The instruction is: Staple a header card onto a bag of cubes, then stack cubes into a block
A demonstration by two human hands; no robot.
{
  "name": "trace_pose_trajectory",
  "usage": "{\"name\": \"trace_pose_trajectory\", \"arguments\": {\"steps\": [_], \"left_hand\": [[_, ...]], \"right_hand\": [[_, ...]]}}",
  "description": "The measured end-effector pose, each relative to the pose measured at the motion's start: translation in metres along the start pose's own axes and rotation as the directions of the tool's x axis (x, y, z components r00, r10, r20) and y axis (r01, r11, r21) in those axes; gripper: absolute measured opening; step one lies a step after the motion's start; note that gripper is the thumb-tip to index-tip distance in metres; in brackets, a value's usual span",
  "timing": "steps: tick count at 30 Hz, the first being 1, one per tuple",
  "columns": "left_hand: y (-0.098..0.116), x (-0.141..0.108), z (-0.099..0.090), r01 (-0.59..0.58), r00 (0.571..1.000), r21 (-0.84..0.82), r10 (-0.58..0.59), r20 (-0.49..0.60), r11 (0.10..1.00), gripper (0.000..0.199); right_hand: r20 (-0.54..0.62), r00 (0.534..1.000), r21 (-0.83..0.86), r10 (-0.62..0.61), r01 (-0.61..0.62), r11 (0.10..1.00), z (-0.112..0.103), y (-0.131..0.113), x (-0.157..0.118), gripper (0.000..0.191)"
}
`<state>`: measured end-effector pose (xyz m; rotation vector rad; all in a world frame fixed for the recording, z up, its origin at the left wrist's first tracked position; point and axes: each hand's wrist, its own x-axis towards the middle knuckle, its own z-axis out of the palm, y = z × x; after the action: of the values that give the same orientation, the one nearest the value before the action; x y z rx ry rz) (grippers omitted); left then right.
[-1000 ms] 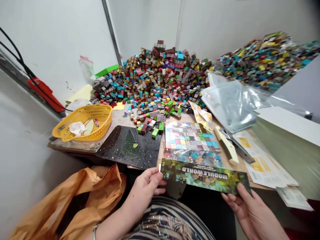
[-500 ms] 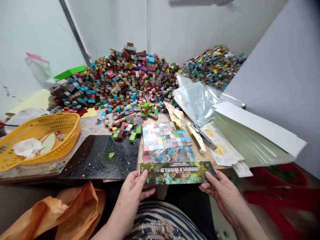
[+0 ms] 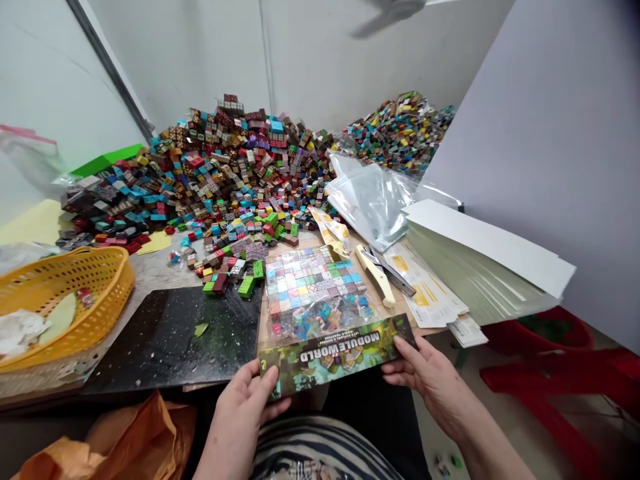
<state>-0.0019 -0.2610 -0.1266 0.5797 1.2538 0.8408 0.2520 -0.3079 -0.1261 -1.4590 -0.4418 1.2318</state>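
A green printed card strip (image 3: 345, 357) reading "MODULE WORLD" upside down is held level at the table's front edge. My left hand (image 3: 250, 393) pinches its left end, thumb on top and fingers beneath. At the right end, my right hand (image 3: 420, 370) grips it the same way. Just beyond the strip lies a clear plastic bag (image 3: 313, 283) of small coloured square blocks in rows, with loose bright pieces at its near end. To the right of that bag rest a cream-handled knife (image 3: 375, 275) and a pair of scissors (image 3: 395, 272).
A big heap of printed blocks (image 3: 225, 167) lines the wall, with another heap (image 3: 400, 133) behind right. A yellow basket (image 3: 107, 280) and a black board (image 3: 175, 340) are left. Clear bags (image 3: 375, 200), a stack of sleeves (image 3: 490, 247) and a red stool (image 3: 550, 380) are right.
The view has turned, so the table's contents sit further left. The card strip now tilts, its left end nearer me; both hands keep hold of it.
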Motion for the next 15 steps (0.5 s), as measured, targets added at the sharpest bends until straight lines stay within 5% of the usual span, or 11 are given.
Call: {"name": "trace_pose_trajectory", "arguments": {"steps": [15], "left_hand": [[0.007, -0.006, 0.016, -0.111, 0.994, -0.006, 0.111, 0.022, 0.994, 0.032]], "right_hand": [[-0.02, 1.0, -0.042, -0.008, 0.007, 0.999, 0.0, 0.012, 0.02, 0.044]]}}
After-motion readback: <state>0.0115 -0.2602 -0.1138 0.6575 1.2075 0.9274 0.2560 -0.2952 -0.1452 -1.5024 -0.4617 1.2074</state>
